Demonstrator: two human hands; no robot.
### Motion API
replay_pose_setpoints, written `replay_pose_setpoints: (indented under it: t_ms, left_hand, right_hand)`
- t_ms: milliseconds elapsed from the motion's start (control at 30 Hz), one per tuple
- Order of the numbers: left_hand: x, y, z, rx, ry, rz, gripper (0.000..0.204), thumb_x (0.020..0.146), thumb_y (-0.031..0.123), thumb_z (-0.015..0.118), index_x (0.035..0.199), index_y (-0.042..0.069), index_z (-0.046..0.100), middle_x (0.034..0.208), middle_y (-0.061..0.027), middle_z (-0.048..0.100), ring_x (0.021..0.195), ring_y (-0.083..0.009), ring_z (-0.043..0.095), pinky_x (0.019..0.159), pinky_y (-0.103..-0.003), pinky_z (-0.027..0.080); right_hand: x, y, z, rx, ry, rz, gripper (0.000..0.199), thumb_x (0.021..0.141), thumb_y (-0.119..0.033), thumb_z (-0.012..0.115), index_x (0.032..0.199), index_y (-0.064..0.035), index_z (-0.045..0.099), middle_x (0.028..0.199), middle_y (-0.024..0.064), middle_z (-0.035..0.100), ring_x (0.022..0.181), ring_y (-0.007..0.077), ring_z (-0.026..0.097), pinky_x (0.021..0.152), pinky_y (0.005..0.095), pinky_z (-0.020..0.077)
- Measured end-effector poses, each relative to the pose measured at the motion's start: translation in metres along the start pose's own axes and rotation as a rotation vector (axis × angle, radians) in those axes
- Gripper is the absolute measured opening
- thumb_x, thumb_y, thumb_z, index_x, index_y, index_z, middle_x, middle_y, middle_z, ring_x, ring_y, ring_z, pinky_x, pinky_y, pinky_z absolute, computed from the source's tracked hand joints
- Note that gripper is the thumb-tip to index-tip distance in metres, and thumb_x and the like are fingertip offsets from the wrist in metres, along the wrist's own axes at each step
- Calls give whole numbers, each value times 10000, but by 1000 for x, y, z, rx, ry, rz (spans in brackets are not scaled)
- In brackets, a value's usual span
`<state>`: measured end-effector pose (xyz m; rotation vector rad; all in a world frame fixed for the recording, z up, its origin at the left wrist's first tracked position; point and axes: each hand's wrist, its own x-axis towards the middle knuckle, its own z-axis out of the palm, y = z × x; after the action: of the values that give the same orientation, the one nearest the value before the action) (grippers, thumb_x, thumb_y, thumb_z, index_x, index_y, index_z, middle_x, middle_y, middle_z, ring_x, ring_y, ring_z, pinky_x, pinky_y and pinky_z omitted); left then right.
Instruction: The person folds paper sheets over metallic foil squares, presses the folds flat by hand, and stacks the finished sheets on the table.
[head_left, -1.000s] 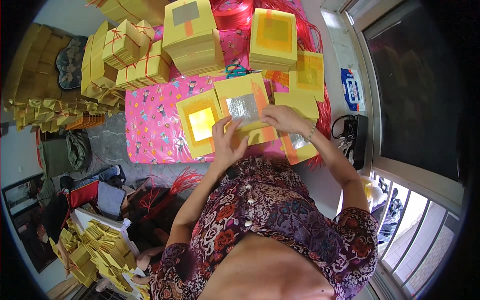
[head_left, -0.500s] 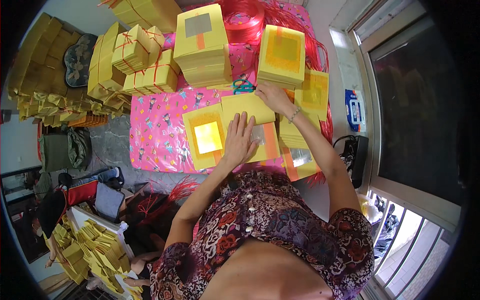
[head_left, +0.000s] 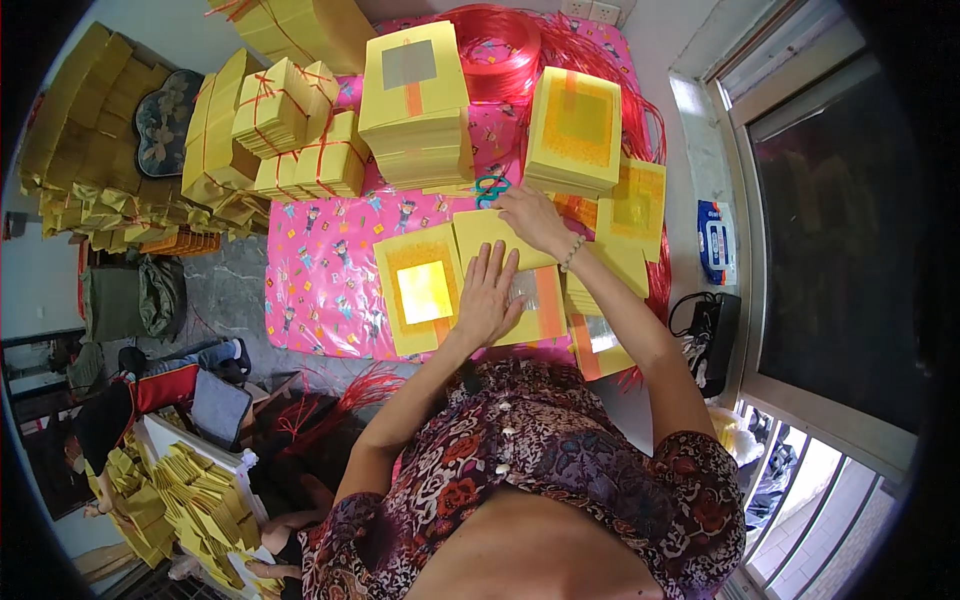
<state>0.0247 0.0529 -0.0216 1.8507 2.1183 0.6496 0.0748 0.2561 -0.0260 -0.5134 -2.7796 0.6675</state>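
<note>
Yellow folded sheet [head_left: 528, 258] beneath left hand's [head_left: 487, 310] fingers, spread, grasping nothing: press evenly, edges square. Right hand [head_left: 535, 221] at far edge, beyond left fingertips; grip unclear from above.

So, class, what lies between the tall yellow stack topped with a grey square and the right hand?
In the head view, teal-handled scissors lie between the stack and the right hand; any contact is unclear.

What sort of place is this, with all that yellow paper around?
It looks like a small indoor workroom, perhaps in a home: there is a tall stack of yellow sheets, bundles tied in red, and a coil of red strands on a pink patterned table cover.
</note>
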Motion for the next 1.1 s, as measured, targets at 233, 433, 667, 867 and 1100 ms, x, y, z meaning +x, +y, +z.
replay_pose_setpoints:
  t_ms: [233,433,667,867,1100]
  left_hand:
    - [0,-4,0,-20,-18,18,781,910,408,596,1530,42,294,1578,-244,255,1461,-464,204,1178,-569,196]
    - [-1,-7,3,0,-31,50,777,906,504,590,1537,128,338,1585,-243,246,1464,-475,188,1167,-578,208]
    - [1,-7,9,40,-30,46,852,862,593,608,1547,168,333,1593,-243,230,1476,-471,158,1179,-575,177]
    - [-2,-7,9,49,-27,20,878,848,627,605,1549,173,334,1596,-236,230,1479,-465,157,1178,-574,178]
    - [1,-6,9,48,-42,38,891,844,646,603,1543,157,344,1591,-250,232,1471,-487,161,1164,-591,195]
  right_hand:
    - [0,-2,-4,13,-33,23,198,883,-139,627,1070,-98,674,1065,98,647,1054,318,590,913,447,474]
    - [-6,-3,2,33,25,52,177,871,-138,637,1041,-100,673,1045,95,643,1024,322,592,874,455,480]
    - [-10,-10,-8,7,171,26,167,863,-136,657,1025,-99,652,1005,89,625,998,311,596,863,447,476]
    - [-67,-42,-26,214,153,265,122,874,-130,656,949,-72,579,926,132,575,939,345,597,780,441,490]
    - [-105,-29,7,143,205,162,120,888,-113,643,932,-57,547,895,131,541,892,346,575,780,443,479]
